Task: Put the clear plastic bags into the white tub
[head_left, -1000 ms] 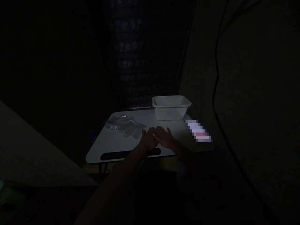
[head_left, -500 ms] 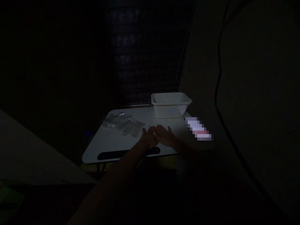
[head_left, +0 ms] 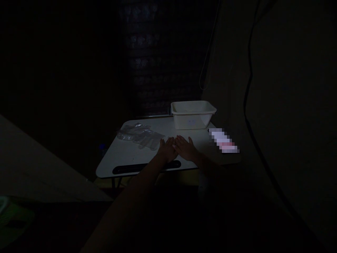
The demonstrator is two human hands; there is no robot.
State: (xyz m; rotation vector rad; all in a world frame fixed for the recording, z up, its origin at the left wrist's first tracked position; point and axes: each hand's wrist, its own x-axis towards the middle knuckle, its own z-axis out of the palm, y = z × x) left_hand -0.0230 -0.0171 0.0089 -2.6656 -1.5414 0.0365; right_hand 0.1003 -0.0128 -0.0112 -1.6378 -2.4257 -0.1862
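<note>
In dim light, my left hand (head_left: 167,150) and my right hand (head_left: 185,149) are stretched out over a small white table (head_left: 123,154). Their fingers are straight and meet or overlap at the tips, with the thumbs apart. Neither hand holds anything that I can see. Left of my left hand, a crumpled clear plastic bag (head_left: 142,136) lies on the tabletop. Beyond my hands, at the back of the table, stands a cream plastic tub (head_left: 193,121). To the right of my right hand lies a blurred-out, bright flat object (head_left: 223,140).
A black slot (head_left: 131,169) runs along the table's front edge. Something with a blue top (head_left: 102,146) stands beyond the left edge. A dark cable (head_left: 249,102) hangs down the right wall. Something green (head_left: 15,221) lies at lower left.
The view has shifted slightly, so the table and tub appear a little higher. My hands keep the same pose, fingertips together; the bag and tub stay in place.
</note>
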